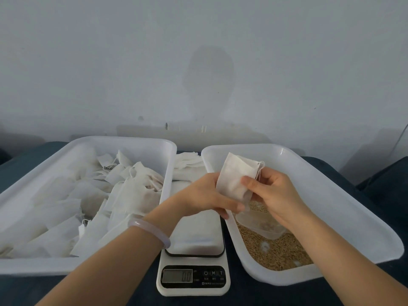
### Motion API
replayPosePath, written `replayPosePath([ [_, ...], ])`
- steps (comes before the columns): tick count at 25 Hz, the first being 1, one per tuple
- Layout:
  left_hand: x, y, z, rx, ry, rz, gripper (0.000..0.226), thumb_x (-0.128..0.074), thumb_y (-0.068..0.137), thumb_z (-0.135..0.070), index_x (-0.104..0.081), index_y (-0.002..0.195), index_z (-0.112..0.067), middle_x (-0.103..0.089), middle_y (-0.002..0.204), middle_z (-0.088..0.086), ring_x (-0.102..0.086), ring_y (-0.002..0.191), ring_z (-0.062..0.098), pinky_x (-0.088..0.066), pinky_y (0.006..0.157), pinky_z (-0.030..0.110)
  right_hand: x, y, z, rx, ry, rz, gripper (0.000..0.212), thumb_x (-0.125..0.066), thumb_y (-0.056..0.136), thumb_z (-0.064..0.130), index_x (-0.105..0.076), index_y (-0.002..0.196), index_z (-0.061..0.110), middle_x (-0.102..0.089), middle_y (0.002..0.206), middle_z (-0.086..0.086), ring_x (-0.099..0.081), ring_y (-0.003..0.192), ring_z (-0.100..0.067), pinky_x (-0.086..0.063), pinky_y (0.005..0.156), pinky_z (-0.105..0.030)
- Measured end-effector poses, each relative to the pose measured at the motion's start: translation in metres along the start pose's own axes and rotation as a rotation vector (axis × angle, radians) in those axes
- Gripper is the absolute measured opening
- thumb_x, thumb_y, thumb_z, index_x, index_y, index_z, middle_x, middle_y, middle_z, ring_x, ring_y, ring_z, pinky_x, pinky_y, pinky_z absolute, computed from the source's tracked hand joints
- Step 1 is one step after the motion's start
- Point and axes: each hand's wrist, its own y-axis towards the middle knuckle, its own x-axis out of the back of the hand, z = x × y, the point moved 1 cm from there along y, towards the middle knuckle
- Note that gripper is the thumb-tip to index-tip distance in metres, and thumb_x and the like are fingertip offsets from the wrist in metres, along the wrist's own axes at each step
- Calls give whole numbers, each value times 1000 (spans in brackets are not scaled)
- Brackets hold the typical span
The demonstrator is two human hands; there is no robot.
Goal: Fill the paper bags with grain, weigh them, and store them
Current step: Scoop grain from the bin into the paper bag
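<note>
A small white paper bag with a drawstring is held up between both hands over the near-left corner of the right tray. My left hand grips its lower left edge. My right hand pinches its right side with the thumb on the front. Below them, brown grain covers the floor of the right white tray, and a clear plastic scoop cup lies in it. A white digital scale stands between the trays, its platform bare and its display lit.
The left white tray holds several filled white bags. A stack of flat unfilled bags lies behind the scale. All of it sits on a dark blue surface against a pale wall.
</note>
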Motion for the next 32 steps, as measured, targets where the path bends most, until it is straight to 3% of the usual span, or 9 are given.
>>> replayPosePath([
  [3,12,-4,2,4,-32,-129,21,-76,69,-4,-62,84,-10,-63,67,5,-57,53,14,-46,50,25,30,0,4,3,-181,14,44,-66,63,60,-71,89,25,-73,91,3,-69,86,-15,-56,72,-21],
  [7,28,-7,14,-30,-429,-202,34,-62,68,4,-54,101,9,-63,91,20,-68,88,27,-58,67,34,98,-8,-19,-345,-1058,244,54,-64,77,52,-53,125,31,-58,123,16,-56,105,0,-45,89,-17],
  [9,32,-4,18,-59,-463,-222,34,-58,72,14,-54,105,11,-67,96,19,-68,94,30,-58,68,35,117,-20,-36,-568,-1234,380,70,-74,74,44,-44,136,29,-49,134,12,-50,118,-6,-41,101,-26],
  [15,31,-5,22,20,-239,-207,24,-68,64,-2,-60,86,-4,-63,70,2,-58,60,11,-48,52,22,115,-25,-48,-413,-1430,463,36,-66,83,36,-54,117,39,-47,109,17,-52,106,-7,-42,92,-25],
  [18,32,-4,27,49,-188,-220,23,-71,72,7,-57,83,-7,-54,66,1,-50,55,11,-43,49,21,113,-26,-38,-278,-1356,357,31,-61,87,38,-56,118,36,-46,111,16,-50,96,0,-45,87,-22],
  [21,31,-5,28,68,-141,-227,23,-72,73,7,-58,86,-7,-57,66,1,-54,55,12,-47,51,22,115,-29,-30,-48,-1497,358,40,-55,90,38,-48,129,44,-49,120,25,-39,107,3,-28,100,-23],
  [24,29,-6,27,80,-109,-222,22,-71,75,5,-60,92,-5,-65,70,1,-62,62,12,-50,55,22,115,-36,-23,-17,-1511,414,43,-55,90,40,-44,131,47,-47,121,31,-33,112,7,-10,110,-26],
  [28,25,-5,29,124,-107,-185,29,-71,76,4,-63,103,-2,-67,89,8,-66,77,17,-53,64,22,114,-52,-19,-91,-1433,450,43,-58,90,33,-47,132,42,-49,109,27,-46,102,7,-38,96,-20],
  [32,26,-4,29,101,-6,-206,29,-71,79,-1,-63,106,-8,-68,99,10,-67,93,21,-56,80,28,102,-67,-19,-104,-1405,446,38,-57,91,34,-50,127,43,-50,103,24,-47,94,4,-43,85,-20],
])
